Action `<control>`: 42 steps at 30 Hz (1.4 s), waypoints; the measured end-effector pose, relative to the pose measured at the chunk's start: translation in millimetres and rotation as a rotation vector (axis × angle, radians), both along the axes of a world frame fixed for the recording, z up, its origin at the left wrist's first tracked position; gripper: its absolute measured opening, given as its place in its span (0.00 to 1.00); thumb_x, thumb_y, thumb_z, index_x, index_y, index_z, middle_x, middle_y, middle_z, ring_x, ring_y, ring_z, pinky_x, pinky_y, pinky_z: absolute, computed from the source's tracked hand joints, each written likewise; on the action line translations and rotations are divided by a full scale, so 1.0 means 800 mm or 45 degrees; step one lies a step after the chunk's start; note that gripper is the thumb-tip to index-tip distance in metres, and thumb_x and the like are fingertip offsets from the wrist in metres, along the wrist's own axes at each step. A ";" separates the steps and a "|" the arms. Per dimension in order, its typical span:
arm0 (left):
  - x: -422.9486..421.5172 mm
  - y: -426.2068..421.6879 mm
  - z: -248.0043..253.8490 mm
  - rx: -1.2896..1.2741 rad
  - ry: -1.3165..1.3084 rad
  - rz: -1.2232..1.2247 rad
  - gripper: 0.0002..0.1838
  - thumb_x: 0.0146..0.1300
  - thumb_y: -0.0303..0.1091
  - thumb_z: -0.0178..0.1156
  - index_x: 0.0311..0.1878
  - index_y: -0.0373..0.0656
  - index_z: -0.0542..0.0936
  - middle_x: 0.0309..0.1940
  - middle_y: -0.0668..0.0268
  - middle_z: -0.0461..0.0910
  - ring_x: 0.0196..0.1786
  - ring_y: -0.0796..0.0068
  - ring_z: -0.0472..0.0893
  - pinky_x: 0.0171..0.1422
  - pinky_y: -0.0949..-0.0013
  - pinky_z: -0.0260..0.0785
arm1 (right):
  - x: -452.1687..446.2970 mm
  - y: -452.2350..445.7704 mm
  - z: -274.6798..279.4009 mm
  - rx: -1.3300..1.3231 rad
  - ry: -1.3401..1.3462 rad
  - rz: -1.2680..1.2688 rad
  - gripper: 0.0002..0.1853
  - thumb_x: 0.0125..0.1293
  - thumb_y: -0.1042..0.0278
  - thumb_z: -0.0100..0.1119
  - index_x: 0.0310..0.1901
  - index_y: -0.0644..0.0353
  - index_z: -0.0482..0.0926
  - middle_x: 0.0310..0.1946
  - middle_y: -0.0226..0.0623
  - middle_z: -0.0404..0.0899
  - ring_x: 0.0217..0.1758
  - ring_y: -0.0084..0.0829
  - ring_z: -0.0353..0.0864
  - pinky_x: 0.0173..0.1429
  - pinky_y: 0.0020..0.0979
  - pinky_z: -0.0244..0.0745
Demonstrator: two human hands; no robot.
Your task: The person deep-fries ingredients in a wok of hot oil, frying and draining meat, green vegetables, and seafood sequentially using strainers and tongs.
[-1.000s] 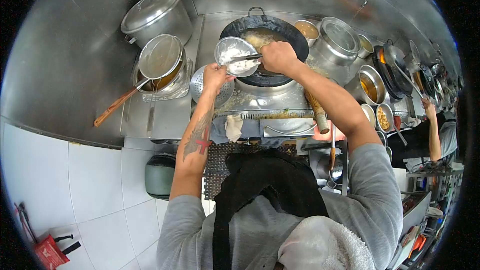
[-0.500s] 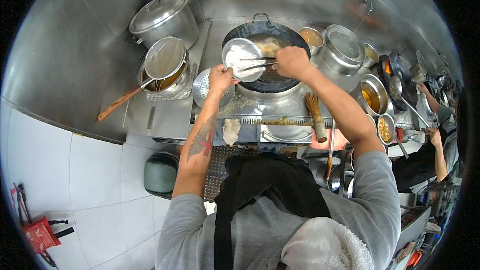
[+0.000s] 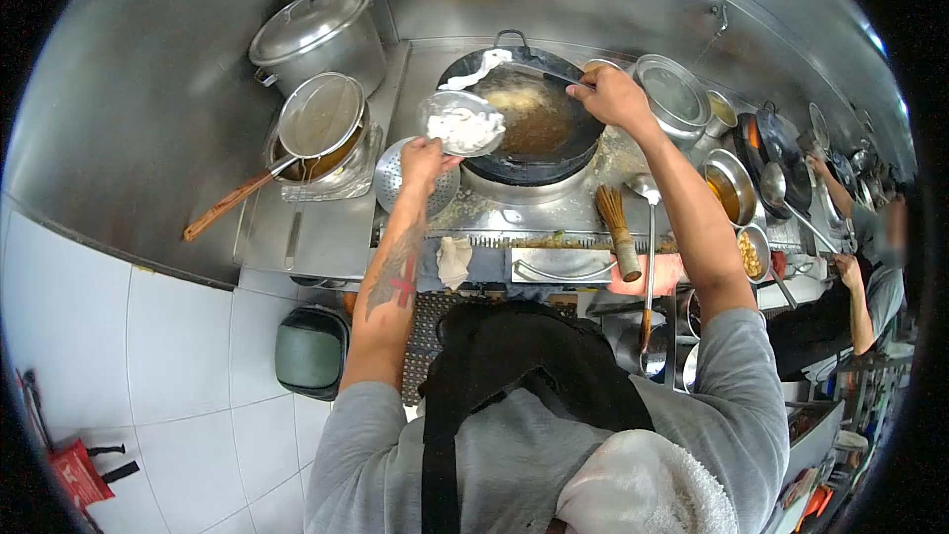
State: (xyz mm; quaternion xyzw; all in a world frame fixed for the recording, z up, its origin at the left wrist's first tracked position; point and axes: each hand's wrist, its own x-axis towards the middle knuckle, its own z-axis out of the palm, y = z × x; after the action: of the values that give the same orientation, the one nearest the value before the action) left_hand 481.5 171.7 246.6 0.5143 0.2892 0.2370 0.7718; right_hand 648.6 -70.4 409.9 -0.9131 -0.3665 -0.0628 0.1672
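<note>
My left hand [image 3: 425, 163] grips the near edge of a see-through bowl [image 3: 450, 99], tilted beside the left rim of the black wok [image 3: 539, 174]. White, coated pieces [image 3: 463, 129] lie in the bowl. In my right hand [image 3: 615, 99] are long dark chopsticks [image 3: 549, 72], reaching left across the wok. At their tips hangs a long white coated strip [image 3: 479, 70], over the wok's far-left side. Brown oil fills the wok, with pale foam [image 3: 516, 99] bubbling in it. What the white pieces are under the coating, I cannot tell.
A perforated skimmer [image 3: 389, 174] lies left of the wok. A bamboo brush [image 3: 618, 232] and a ladle [image 3: 649, 257] are at the front right. A strainer [image 3: 321, 117] tops a pot at left. A co-worker's hand [image 3: 848, 270] holds another ladle at far right.
The chopsticks have come out of the bowl with a white strip, moving up over the wok's far side. My right hand moved right and up; the bowl moved slightly left and down.
</note>
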 end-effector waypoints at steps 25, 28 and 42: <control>-0.075 0.048 0.000 0.079 0.068 -0.192 0.06 0.61 0.24 0.52 0.32 0.29 0.72 0.32 0.49 0.79 0.27 0.64 0.83 0.32 0.69 0.81 | 0.035 0.087 -0.058 -0.742 -0.222 -0.396 0.13 0.59 0.65 0.56 0.43 0.54 0.84 0.44 0.40 0.83 0.48 0.39 0.83 0.42 0.44 0.80; -0.059 0.040 0.001 0.122 0.024 -0.179 0.07 0.61 0.24 0.52 0.28 0.31 0.71 0.30 0.49 0.80 0.25 0.64 0.83 0.30 0.70 0.81 | 0.018 0.070 -0.018 -0.603 -0.197 -0.348 0.14 0.57 0.61 0.58 0.41 0.58 0.83 0.43 0.44 0.82 0.47 0.43 0.82 0.47 0.42 0.79; 0.064 -0.025 -0.011 0.139 -0.162 -0.427 0.07 0.65 0.24 0.49 0.39 0.30 0.75 0.32 0.54 0.81 0.28 0.68 0.83 0.32 0.71 0.81 | -0.016 -0.004 -0.079 -0.276 0.200 0.026 0.19 0.57 0.50 0.62 0.38 0.58 0.84 0.34 0.49 0.82 0.43 0.46 0.81 0.49 0.41 0.75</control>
State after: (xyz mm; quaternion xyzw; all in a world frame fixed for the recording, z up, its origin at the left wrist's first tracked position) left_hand 532.8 151.4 237.8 0.5804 0.1365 0.1524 0.7882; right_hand 635.9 -73.9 346.9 -0.9242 -0.3661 0.0505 0.0963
